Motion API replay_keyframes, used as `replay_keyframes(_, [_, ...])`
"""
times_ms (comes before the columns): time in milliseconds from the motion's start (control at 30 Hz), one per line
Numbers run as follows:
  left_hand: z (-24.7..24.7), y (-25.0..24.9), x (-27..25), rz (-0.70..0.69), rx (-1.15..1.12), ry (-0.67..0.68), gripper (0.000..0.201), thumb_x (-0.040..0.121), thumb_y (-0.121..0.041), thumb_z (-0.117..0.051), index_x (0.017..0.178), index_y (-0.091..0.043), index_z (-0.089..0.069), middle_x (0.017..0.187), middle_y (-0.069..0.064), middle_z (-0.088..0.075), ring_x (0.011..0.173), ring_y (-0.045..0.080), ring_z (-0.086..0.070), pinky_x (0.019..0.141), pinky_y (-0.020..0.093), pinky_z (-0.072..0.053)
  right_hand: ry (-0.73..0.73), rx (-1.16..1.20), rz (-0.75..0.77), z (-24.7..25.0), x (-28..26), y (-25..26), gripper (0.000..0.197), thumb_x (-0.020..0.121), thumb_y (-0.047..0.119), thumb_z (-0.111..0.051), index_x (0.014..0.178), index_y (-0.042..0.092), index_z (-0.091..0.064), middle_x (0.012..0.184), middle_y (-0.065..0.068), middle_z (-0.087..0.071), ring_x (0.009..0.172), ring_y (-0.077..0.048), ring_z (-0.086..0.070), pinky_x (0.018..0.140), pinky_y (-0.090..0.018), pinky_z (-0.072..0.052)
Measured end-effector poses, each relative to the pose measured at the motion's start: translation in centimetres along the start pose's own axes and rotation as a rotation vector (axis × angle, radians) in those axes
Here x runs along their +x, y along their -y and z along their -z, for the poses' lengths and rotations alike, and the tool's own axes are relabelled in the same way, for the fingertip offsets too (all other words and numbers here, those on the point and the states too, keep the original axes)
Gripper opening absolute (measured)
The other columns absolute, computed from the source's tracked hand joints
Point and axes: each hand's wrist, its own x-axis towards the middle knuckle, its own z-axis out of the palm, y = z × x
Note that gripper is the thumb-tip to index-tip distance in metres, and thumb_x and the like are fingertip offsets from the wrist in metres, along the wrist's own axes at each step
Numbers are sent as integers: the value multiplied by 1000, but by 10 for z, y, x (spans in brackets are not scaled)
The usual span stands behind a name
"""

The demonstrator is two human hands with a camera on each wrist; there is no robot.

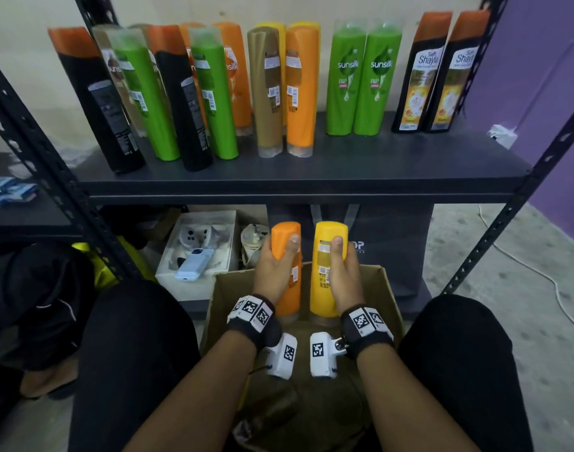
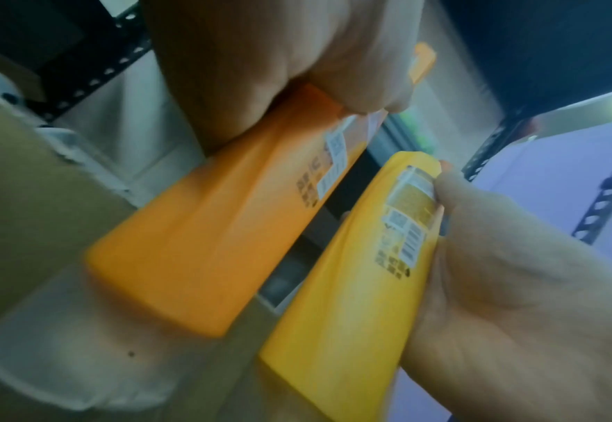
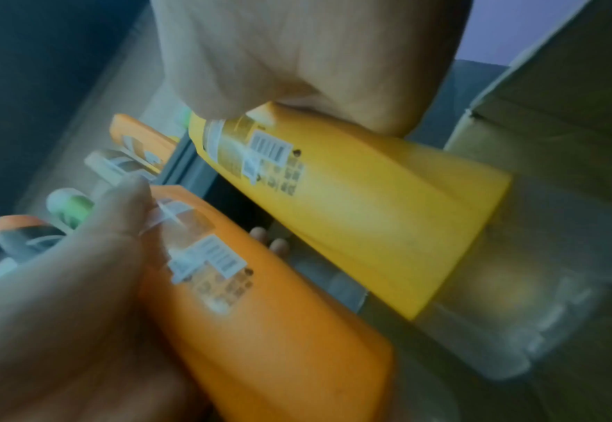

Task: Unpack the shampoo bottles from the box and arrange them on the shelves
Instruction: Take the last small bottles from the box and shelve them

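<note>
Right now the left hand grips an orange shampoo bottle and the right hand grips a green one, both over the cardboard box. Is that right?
Not quite: the right hand grips a yellow shampoo bottle, not a green one, as the head view shows. The left hand does grip the orange shampoo bottle, both over the cardboard box.

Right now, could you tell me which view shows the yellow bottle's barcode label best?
The right wrist view: the yellow bottle faces it closely. The left wrist shows it edge-on, the head view small.

I hold an orange bottle (image 1: 285,252) and a yellow bottle (image 1: 324,275) upright, cap-down, side by side above the open cardboard box (image 1: 385,288); more bottles stand on the shelf (image 1: 376,164).
</note>
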Motion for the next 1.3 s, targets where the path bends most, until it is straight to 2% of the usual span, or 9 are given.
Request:
replay_keyframes(133, [-7,-30,4,-126,-2,19,55,80,-81,-53,117,-41,-54,109,-5,-71,100,12,-70,93,43,-56,-81,21,148,3,0,28,47,90,78,-34,113,41,-53,101,11,-71,88,-2,-70,81,-34,-59])
replay_keyframes(267, [-12,-58,11,-214,-11,45,50,82,-79,-54,114,-42,-54,106,-6,-72,96,8,-71,90,40,-58,-124,0,262,10,3,54,36,94,74,-35,109,47,-52,99,33,-67,88,7,-68,74,-26,-53])
replay_keyframes(433, [-13,-93,13,-312,-46,38,38,85,-74,-58,109,-45,-55,101,-5,-73,92,12,-73,86,41,-60,-182,14,387,17,3,88,39,94,75,-35,108,44,-54,98,27,-68,87,2,-69,75,-27,-54])
replay_keyframes(600, [-19,-135,23,-377,-88,4,29,82,-78,-61,102,-59,-55,99,-3,-74,91,18,-75,86,53,-60,-255,62,520,19,6,133,43,95,71,-35,110,36,-54,94,25,-68,84,2,-68,70,-14,-50])
replay_keyframes(700, [-24,-162,34,-437,-139,-3,29,85,-74,-63,105,-54,-57,97,-1,-74,90,24,-76,84,57,-60,-290,108,601,24,10,161,38,95,73,-36,110,42,-52,98,25,-69,88,2,-69,71,-11,-52])
replay_keyframes(900, [-35,-212,49,-564,-148,14,27,89,-70,-61,107,-49,-58,96,-2,-73,90,21,-75,84,52,-61,-343,181,716,35,22,207,62,89,80,-40,129,34,-52,114,19,-70,101,-1,-69,83,-23,-57])
replay_keyframes(1033, [-41,-232,59,-619,-142,-20,38,90,-69,-59,114,-40,-59,95,-11,-73,88,10,-74,82,35,-61,-347,165,758,42,30,224,55,89,80,-41,125,39,-52,113,22,-70,100,1,-69,83,-23,-56])
replay_keyframes(1167, [-46,-241,66,-628,-156,-13,36,91,-66,-61,113,-37,-59,94,-7,-73,87,17,-75,83,48,-62,-362,144,797,45,36,235,40,90,81,-38,117,54,-49,106,33,-67,95,7,-68,74,-9,-51])
replay_keyframes(1300, [-52,-245,72,-636,-122,-3,46,88,-69,-59,114,-30,-59,92,-11,-72,84,10,-74,80,41,-62,-350,106,783,47,44,240,32,87,84,-36,112,64,-43,105,31,-67,94,3,-69,76,-16,-53])
